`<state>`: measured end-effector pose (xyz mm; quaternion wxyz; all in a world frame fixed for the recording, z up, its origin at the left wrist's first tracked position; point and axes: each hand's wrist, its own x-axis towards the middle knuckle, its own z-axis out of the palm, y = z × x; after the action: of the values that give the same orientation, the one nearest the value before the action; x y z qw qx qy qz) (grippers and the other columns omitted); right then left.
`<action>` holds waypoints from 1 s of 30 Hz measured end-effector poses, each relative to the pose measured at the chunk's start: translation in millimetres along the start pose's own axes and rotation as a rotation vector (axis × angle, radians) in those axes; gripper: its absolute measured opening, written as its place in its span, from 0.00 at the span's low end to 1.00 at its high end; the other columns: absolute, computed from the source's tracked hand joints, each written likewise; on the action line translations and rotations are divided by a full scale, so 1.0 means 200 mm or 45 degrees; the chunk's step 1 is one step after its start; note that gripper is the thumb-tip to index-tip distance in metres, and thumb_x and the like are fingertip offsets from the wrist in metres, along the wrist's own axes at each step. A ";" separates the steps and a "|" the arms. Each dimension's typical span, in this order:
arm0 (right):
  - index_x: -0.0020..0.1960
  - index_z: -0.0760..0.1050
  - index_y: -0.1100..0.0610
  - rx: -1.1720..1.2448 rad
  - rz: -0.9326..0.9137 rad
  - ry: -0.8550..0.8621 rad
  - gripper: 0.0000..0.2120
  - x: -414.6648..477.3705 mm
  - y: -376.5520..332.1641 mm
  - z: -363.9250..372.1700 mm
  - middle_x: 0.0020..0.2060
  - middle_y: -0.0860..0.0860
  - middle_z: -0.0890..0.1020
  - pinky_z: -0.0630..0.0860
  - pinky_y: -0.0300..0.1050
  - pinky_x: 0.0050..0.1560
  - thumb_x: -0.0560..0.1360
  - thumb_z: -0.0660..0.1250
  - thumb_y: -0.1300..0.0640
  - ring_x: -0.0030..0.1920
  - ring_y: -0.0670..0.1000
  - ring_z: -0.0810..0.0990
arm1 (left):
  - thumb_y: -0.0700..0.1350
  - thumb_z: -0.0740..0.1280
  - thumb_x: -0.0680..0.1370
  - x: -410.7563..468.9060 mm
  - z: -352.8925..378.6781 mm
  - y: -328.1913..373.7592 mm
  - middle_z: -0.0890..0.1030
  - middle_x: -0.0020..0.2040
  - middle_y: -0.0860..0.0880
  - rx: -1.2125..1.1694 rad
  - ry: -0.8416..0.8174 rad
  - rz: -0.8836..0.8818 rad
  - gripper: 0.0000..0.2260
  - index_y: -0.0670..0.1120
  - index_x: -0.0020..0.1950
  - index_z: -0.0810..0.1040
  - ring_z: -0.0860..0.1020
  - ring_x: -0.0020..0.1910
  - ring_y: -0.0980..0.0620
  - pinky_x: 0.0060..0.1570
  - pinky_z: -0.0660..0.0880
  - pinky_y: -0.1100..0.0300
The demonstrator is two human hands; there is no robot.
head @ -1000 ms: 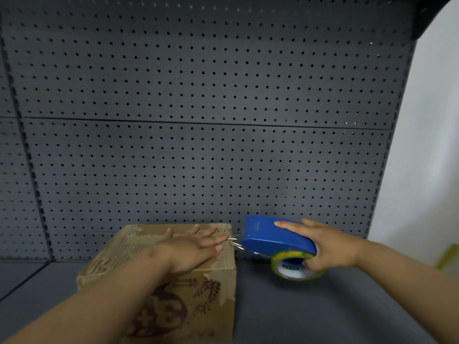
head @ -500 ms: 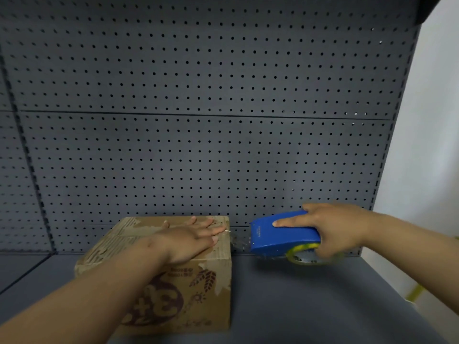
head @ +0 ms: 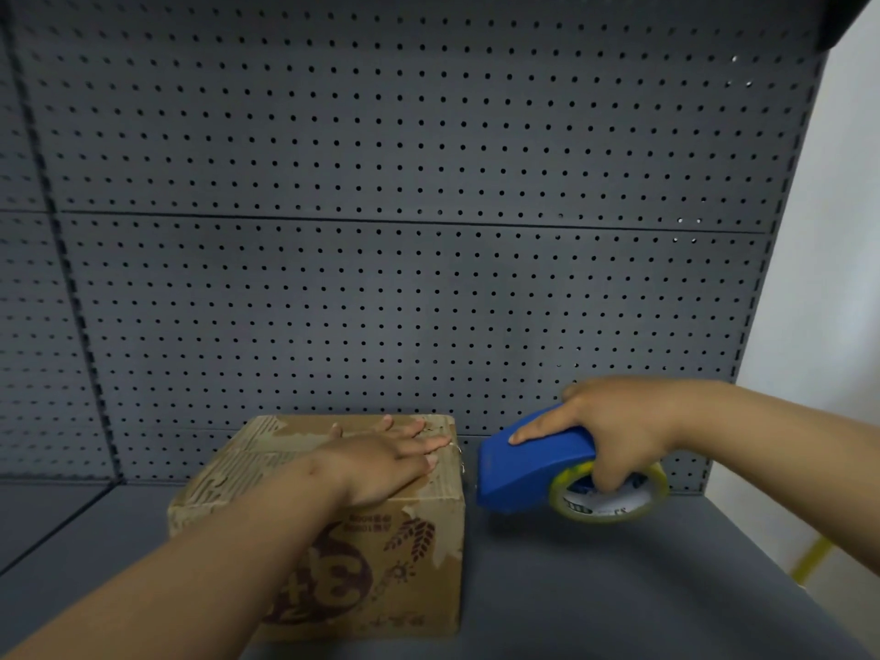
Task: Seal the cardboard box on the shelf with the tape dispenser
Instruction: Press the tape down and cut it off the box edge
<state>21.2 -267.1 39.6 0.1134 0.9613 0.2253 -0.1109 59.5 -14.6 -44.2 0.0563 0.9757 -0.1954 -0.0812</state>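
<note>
I see the cardboard box (head: 333, 526) sitting on the grey shelf (head: 595, 588) at about 7 o'clock in my view, its printed front face toward me and its torn, peeling top turned up. My left hand (head: 381, 464) lies flat on the box top near its right edge, palm down, fingers stretched out and slightly fanned, tips pointing toward 3 o'clock. Just beside the box at its 3 o'clock, apart from it, is the blue tape dispenser (head: 533, 469), with its yellowish tape roll (head: 609, 493) on the side toward me. My right hand (head: 614, 421) grips the dispenser from above, index finger laid straight along the blue housing, the thumb hooked down through the roll. Behind everything stands the dark pegboard (head: 405, 231).
</note>
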 end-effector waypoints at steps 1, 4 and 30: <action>0.65 0.57 0.26 -0.039 -0.008 0.010 0.37 0.00 -0.01 0.00 0.45 0.47 0.71 0.74 0.44 0.41 0.65 0.68 0.53 0.45 0.51 0.76 | 0.62 0.43 0.78 0.00 0.00 0.00 0.45 0.77 0.60 0.004 0.001 0.003 0.20 0.71 0.71 0.49 0.40 0.77 0.52 0.71 0.38 0.35; 0.67 0.57 0.28 -0.233 -0.003 0.125 0.35 0.06 -0.05 0.01 0.41 0.45 0.67 0.70 0.41 0.37 0.67 0.66 0.52 0.43 0.50 0.73 | 0.62 0.43 0.78 0.00 0.01 0.00 0.44 0.77 0.60 0.022 0.008 0.014 0.20 0.71 0.71 0.49 0.40 0.77 0.52 0.71 0.38 0.34; 0.69 0.52 0.29 0.336 0.341 0.982 0.37 0.13 0.07 0.12 0.39 0.45 0.64 0.66 0.40 0.34 0.67 0.68 0.46 0.42 0.49 0.70 | 0.60 0.53 0.78 0.08 -0.02 0.21 0.78 0.59 0.46 0.307 0.017 0.483 0.23 0.45 0.55 0.79 0.65 0.68 0.50 0.69 0.61 0.49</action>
<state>45.9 -274.9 12.0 -0.0897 0.9594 0.1084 0.2445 58.5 -58.1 -37.3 -0.0454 0.9217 -0.3832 -0.0390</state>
